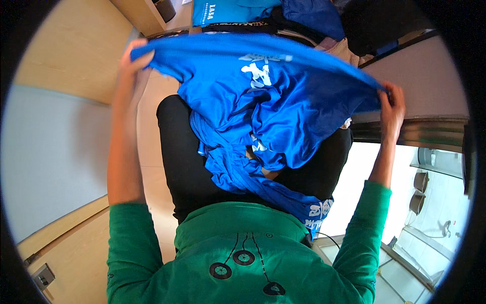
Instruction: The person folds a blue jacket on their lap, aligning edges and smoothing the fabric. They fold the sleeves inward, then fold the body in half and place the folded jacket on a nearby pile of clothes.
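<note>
A blue fabric garment with white printed characters (224,76) is stretched between my two hands, its far edge pulled nearly straight. My left hand (136,57) grips the garment's left end, slightly blurred. At the right end, my right hand (393,99) pinches the cloth between thumb and fingers. The middle of the garment hangs in crumpled folds over my lap, between my black-trousered knees. A twisted part of blue cloth (243,178) trails across my lap to the right, where more white characters show. Whether it belongs to the same garment, I cannot tell.
Beyond the garment lie a folded teal-blue cloth with white print (235,11), a dark blue cloth (313,17) and other fabrics. A wooden panel (72,45) and a pale grey panel (57,152) stand at the left. A glass-fronted area is at the lower right.
</note>
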The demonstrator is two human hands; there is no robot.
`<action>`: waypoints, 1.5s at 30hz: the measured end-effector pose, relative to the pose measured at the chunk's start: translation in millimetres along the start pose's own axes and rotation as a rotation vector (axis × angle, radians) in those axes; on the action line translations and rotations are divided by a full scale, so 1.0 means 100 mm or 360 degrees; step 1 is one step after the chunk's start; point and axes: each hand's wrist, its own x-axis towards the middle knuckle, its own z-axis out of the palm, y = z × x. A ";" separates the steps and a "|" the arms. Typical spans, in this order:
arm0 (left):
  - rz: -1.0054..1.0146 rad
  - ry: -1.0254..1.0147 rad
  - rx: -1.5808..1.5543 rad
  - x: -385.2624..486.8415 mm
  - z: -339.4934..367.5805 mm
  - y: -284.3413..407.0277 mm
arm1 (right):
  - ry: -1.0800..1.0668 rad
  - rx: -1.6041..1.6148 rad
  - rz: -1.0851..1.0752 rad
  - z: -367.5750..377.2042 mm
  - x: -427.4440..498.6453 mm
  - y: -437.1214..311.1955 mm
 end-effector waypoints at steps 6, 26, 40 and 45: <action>-0.0387 -0.0255 0.0002 -1.26 -0.38 -0.19 | -0.0572 0.0259 0.0503 -0.28 -1.24 -0.05; 0.0263 -0.0302 0.1845 -1.31 0.36 0.05 | -0.0574 0.0193 -0.0008 0.00 -1.18 -0.89; 0.0726 -0.0885 0.2087 -1.82 1.29 -0.66 | -0.1829 0.0772 -0.0362 0.62 -1.80 -1.42; 0.0170 -0.1244 0.1813 -2.03 1.25 -0.40 | -0.1524 0.0538 -0.0526 0.77 -1.42 -1.36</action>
